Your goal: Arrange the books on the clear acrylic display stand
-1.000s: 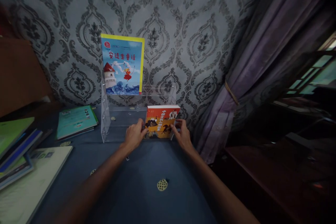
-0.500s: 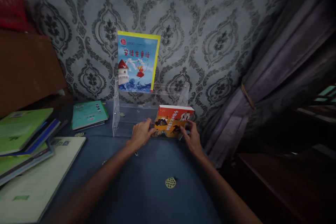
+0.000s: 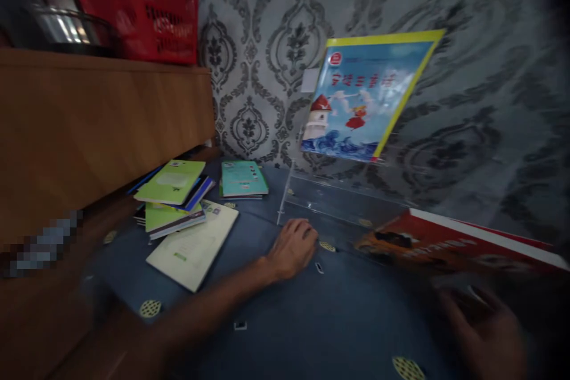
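The left hand rests on the blue table, fingers curled, holding nothing, just beside the clear rack. The right hand looks blurry, fingers spread, below the red book in the rack.

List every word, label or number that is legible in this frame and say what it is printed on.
None can be read.
Blue picture book on the clear stand: red title characters, motion-blurred, illegible.
Red and orange book beside the right hand: cover lettering smeared.
Teal booklet and green booklets: labels too small.
Red basket: no print visible.
Left hand rests by the stand.
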The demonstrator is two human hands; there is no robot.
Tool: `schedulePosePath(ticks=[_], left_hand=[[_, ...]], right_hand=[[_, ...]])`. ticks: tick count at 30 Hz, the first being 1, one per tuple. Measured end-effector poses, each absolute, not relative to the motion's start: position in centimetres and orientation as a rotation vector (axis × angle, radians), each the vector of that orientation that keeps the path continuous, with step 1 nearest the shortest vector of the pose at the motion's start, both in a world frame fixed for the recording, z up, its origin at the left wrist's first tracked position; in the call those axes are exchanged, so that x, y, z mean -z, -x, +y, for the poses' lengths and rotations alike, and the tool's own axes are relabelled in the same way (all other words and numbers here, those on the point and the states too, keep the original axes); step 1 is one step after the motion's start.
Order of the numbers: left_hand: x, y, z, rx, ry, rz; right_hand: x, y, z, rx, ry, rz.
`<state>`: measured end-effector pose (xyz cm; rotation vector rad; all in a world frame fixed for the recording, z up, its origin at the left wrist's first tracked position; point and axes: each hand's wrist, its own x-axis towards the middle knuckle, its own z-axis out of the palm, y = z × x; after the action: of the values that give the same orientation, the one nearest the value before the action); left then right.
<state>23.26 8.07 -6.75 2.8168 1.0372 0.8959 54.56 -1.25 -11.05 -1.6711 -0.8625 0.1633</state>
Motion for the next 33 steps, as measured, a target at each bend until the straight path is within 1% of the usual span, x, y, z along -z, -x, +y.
schedulePosePath(ticks=[5, 10, 14, 17, 20, 23, 27, 33], left_hand=[[6.9, -19.4, 8.3, -0.879, -2.67, 1.181], [7.0, -19.7, 7.8, -0.976, -2.567, 1.036], [5.5, -22.5, 7.7, -1.013, -2.463, 0.86], [3.8, -26.2, 8.6, -1.03, -2.377, 0.693], [2.4, -30.4, 9.8, -0.962, -2.309, 0.619], [1.6, -33.2, 11.1, -0.875, -2.199, 0.656], [1.0, -34.2, 12.5, -0.844, -2.111, 0.689], [0.9, -34.5, 11.8, -0.819, -2.336, 0.857]], right_hand=[[9.7, -52.0, -2.0, -0.343, 1.62, -0.802], [9.6, -52.1, -1.8, -0.256, 1.631, -0.813], [8.5, -53.7, -1.0, -0.097, 1.53, -0.872], [6.6, -55.0, 0.2, -0.049, 1.424, -0.998], [5.0, -56.3, 1.1, -0.029, 1.411, -1.131], [4.4, -57.3, 1.5, 0.0, 1.438, -1.187], [4.3, -58.0, 1.8, 0.019, 1.446, -1.219], [4.3, -58.2, 2.0, 0.038, 1.463, -1.201]])
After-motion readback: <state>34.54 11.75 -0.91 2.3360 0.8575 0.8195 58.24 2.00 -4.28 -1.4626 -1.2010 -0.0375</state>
